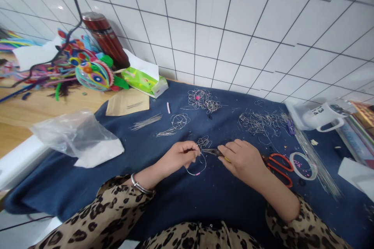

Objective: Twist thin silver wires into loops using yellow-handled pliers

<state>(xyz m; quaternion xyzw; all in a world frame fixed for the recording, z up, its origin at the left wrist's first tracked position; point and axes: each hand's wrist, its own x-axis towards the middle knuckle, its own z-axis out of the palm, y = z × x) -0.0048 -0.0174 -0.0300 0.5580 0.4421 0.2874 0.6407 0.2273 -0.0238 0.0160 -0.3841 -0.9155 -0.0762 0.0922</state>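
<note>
My left hand (179,156) pinches a thin wire loop (196,168) that carries a small pink bead, low over the dark blue cloth (146,151). My right hand (242,159) is closed around small pliers (212,151) whose tips meet the wire next to the left fingers. A small tangle of bent wire (203,141) lies just behind the two hands. Both forearms wear leopard-print sleeves, and a silver bangle sits on the left wrist.
Orange-handled scissors (279,165) and a small round dish of pink beads (304,165) lie right of my right hand. Wire tangles (258,122) and straight wire bundles (146,121) dot the cloth. A clear plastic bag (74,132), a green tissue pack (143,81), a red flask (106,39) and colourful craft pieces stand at the left.
</note>
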